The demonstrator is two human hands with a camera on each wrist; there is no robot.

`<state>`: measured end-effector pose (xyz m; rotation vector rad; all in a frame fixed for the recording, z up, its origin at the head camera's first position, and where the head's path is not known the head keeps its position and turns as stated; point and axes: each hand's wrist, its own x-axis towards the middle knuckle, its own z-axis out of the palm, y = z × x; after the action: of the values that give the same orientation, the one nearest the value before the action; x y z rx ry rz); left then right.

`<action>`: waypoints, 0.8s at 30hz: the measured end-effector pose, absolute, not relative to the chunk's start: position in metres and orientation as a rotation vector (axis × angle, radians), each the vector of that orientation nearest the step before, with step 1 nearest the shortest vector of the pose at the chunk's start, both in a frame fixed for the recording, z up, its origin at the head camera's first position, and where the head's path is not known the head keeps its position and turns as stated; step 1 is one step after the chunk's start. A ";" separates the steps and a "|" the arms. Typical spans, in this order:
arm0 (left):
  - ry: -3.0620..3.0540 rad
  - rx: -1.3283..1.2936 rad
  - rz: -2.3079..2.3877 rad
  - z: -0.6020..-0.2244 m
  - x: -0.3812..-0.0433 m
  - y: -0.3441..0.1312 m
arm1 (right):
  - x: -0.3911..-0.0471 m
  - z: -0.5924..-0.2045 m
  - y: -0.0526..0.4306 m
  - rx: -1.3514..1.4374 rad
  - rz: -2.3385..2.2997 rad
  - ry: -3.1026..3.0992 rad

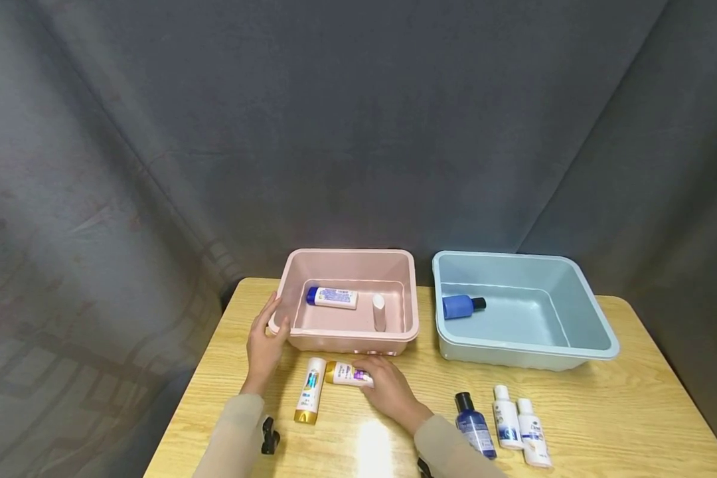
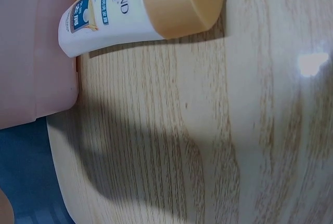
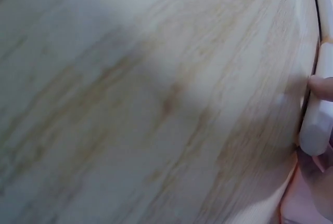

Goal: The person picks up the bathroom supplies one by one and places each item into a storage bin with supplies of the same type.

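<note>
In the head view my left hand [image 1: 264, 348] rests at the front left corner of the pink bin [image 1: 352, 342], its fingers fairly straight along the side and its thumb by the front rim. My right hand [image 1: 388, 392] grips the base end of a white shampoo bottle [image 1: 346, 374] with a gold cap, which lies on the table before the bin. The right wrist view catches fingers on that bottle [image 3: 315, 130]. A second white shampoo bottle [image 1: 311, 388] with a gold cap lies just left of it. Inside the pink bin are a blue-capped white bottle [image 1: 334, 298] and a standing white bottle [image 1: 379, 313].
A light blue bin [image 1: 526, 355] stands to the right, holding a blue bottle [image 1: 459, 306] with a black cap. At the front right of the wooden table [image 1: 621, 411] lie a dark blue bottle [image 1: 475, 428] and two white bottles [image 1: 506, 418]. A grey curtain [image 1: 358, 133] hangs behind.
</note>
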<state>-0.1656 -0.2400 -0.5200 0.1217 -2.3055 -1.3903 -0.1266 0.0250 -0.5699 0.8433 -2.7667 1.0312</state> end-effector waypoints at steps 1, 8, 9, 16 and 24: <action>-2.307 0.122 -1.388 -0.520 -0.166 -0.240 | -0.127 -0.569 0.025 0.840 1.035 -2.773; -2.312 0.110 -1.388 -0.519 -0.165 -0.241 | -0.125 -0.569 0.026 0.826 1.027 -2.787; -2.313 0.107 -1.384 -0.519 -0.165 -0.241 | -0.125 -0.569 0.026 0.824 1.023 -2.785; -2.313 0.108 -1.382 -0.519 -0.164 -0.243 | -0.121 -0.560 0.027 0.783 1.027 -2.790; -2.299 0.100 -1.375 -0.519 -0.165 -0.241 | -0.116 -0.555 0.030 0.784 1.054 -2.748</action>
<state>-0.1647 -0.2413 -0.5195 0.1004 -2.2995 -1.3753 -0.1158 0.0296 -0.5554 0.7837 -2.7478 1.0536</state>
